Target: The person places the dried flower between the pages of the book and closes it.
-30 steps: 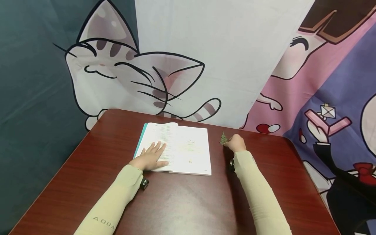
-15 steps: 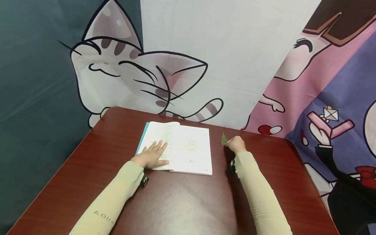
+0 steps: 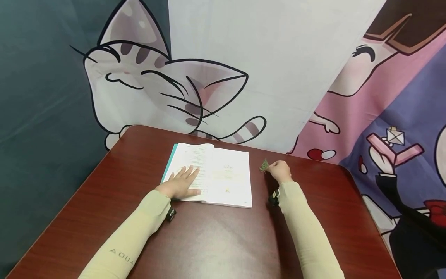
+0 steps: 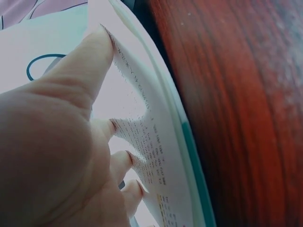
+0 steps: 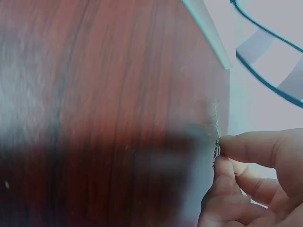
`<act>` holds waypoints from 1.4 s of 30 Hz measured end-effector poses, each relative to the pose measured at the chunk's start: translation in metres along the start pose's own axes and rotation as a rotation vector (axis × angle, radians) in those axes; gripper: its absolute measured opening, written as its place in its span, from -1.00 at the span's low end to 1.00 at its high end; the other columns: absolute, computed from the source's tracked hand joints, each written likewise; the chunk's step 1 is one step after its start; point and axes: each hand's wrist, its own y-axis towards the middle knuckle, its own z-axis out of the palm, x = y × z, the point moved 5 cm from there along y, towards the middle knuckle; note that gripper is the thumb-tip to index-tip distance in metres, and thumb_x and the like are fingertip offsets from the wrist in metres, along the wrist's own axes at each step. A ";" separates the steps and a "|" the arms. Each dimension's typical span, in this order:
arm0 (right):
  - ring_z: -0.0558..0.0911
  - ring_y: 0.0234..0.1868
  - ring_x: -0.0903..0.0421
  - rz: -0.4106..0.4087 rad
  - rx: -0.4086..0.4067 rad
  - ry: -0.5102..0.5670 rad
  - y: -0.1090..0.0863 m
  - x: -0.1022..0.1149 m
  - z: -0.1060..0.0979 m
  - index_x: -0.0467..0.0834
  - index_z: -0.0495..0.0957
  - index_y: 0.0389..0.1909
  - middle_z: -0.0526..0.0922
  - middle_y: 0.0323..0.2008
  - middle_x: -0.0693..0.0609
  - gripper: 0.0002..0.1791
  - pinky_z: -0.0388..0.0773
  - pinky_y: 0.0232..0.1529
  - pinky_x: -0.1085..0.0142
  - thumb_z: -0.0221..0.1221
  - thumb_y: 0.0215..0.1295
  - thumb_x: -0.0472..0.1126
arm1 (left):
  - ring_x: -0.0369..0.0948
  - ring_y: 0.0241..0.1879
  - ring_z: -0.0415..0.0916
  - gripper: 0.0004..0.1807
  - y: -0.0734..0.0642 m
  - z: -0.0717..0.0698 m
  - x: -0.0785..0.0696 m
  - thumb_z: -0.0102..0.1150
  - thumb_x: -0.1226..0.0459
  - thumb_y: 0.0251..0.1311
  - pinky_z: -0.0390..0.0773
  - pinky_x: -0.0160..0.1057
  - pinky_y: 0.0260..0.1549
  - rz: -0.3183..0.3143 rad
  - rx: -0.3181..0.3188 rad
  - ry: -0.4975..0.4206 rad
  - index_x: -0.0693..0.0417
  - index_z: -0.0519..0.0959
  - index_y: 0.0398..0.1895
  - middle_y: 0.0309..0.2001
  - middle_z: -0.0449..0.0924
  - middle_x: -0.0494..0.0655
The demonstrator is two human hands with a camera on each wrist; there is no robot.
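An open book [image 3: 230, 182] with white printed pages and a teal cover edge lies on the table. My left hand [image 3: 178, 186] rests on its left page with fingers spread; the left wrist view shows the thumb [image 4: 90, 56] and fingertips pressing on the printed text. To the right of the book, my right hand [image 3: 280, 171] pinches a small green fern-like leaf [image 3: 264, 166] between thumb and fingers. In the right wrist view the leaf [image 5: 217, 120] appears edge-on, thin, its lower end between the fingertips.
The table [image 3: 209, 240] is reddish-brown wood with rounded far corners. Behind it hangs a backdrop [image 3: 278, 58] with a cartoon cat and figures. A black wrist device [image 3: 170, 214] sits on the left wrist and another [image 3: 274, 198] on the right.
The right hand has turned a little, and the leaf in its fingers has shifted slightly. The left hand stays on the page. The head view has shifted slightly.
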 end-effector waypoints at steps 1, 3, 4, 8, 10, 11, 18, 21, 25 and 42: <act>0.53 -0.43 0.03 0.005 -0.003 0.025 -0.001 0.002 0.000 -0.22 0.62 -0.47 0.62 -0.45 -0.01 -0.82 0.42 0.08 -0.18 0.23 0.27 -0.20 | 0.22 0.58 -0.40 -0.04 0.000 0.000 0.000 0.05 -0.12 0.45 -0.30 0.38 0.43 -0.002 -0.004 0.006 0.14 -0.15 0.65 0.62 -0.31 0.24; 0.56 -0.46 0.05 0.011 -0.004 0.067 -0.005 0.006 0.000 -0.21 0.63 -0.38 0.64 -0.37 -0.05 -0.84 0.26 0.22 -0.32 0.23 0.29 -0.18 | 0.22 0.59 -0.40 -0.03 0.001 0.001 0.002 0.05 -0.14 0.44 -0.29 0.38 0.42 0.000 -0.016 0.005 0.13 -0.15 0.65 0.63 -0.31 0.23; 0.57 -0.48 0.06 0.014 -0.005 0.090 -0.006 0.008 0.000 -0.20 0.63 -0.35 0.64 -0.34 -0.05 -0.84 0.13 0.29 -0.39 0.23 0.30 -0.17 | 0.21 0.59 -0.40 -0.03 0.003 0.002 0.005 0.05 -0.14 0.44 -0.29 0.39 0.42 0.001 -0.021 0.003 0.12 -0.15 0.65 0.63 -0.31 0.22; 0.57 -0.48 0.07 0.000 -0.003 0.194 -0.013 0.015 0.005 -0.23 0.61 -0.26 0.62 -0.33 -0.11 -0.84 0.54 0.07 -0.01 0.22 0.36 -0.18 | 0.18 0.59 -0.42 -0.03 0.003 0.002 0.007 0.03 -0.16 0.45 -0.30 0.38 0.43 0.001 -0.024 0.008 0.09 -0.18 0.66 0.63 -0.32 0.20; 0.57 -0.43 0.06 -0.010 0.000 0.255 -0.016 0.017 0.009 -0.25 0.60 -0.24 0.60 -0.33 -0.13 -0.84 0.62 -0.21 0.20 0.21 0.39 -0.20 | 0.20 0.59 -0.41 -0.03 0.001 0.001 0.006 0.03 -0.16 0.45 -0.30 0.38 0.42 0.001 -0.016 0.011 0.11 -0.17 0.65 0.63 -0.32 0.22; 0.57 -0.41 0.05 -0.014 0.001 0.284 -0.018 0.018 0.012 -0.25 0.59 -0.23 0.60 -0.32 -0.14 -0.84 0.59 -0.38 0.29 0.21 0.40 -0.20 | 0.21 0.59 -0.41 -0.03 -0.001 0.001 0.004 0.03 -0.16 0.45 -0.30 0.38 0.43 0.001 -0.009 0.016 0.12 -0.17 0.65 0.62 -0.32 0.23; 0.62 -0.34 0.04 -0.031 -0.007 0.428 -0.032 0.026 0.018 -0.27 0.58 -0.18 0.63 -0.25 -0.15 -0.85 0.64 -0.31 0.30 0.23 0.42 -0.23 | 0.22 0.58 -0.41 -0.01 -0.001 0.004 0.006 -0.01 -0.22 0.43 -0.31 0.39 0.42 0.011 -0.015 0.001 0.13 -0.14 0.65 0.62 -0.31 0.24; 0.63 -0.36 0.05 -0.047 -0.021 0.466 -0.038 0.030 0.019 -0.27 0.59 -0.17 0.64 -0.28 -0.14 -0.85 0.65 -0.32 0.33 0.25 0.40 -0.25 | 0.21 0.59 -0.42 0.01 0.003 0.006 0.009 -0.01 -0.25 0.41 -0.32 0.38 0.42 0.010 -0.020 0.003 0.09 -0.15 0.66 0.63 -0.32 0.22; 0.65 -0.39 0.08 -0.081 -0.044 0.502 -0.045 0.036 0.022 -0.27 0.61 -0.18 0.66 -0.35 -0.10 -0.86 0.67 -0.34 0.34 0.28 0.37 -0.26 | 0.19 0.59 -0.43 0.02 0.009 0.010 0.015 0.00 -0.24 0.41 -0.32 0.38 0.42 0.006 -0.025 0.011 0.07 -0.18 0.66 0.63 -0.35 0.19; 0.69 -0.37 -0.03 -0.242 -0.091 0.668 -0.068 0.064 0.036 -0.34 0.68 -0.20 0.75 -0.32 -0.17 -0.87 0.69 -0.29 0.30 0.33 0.29 -0.36 | 0.21 0.59 -0.41 -0.04 0.003 0.005 0.002 -0.02 -0.19 0.46 -0.28 0.39 0.42 -0.005 -0.024 0.049 0.09 -0.17 0.66 0.63 -0.34 0.20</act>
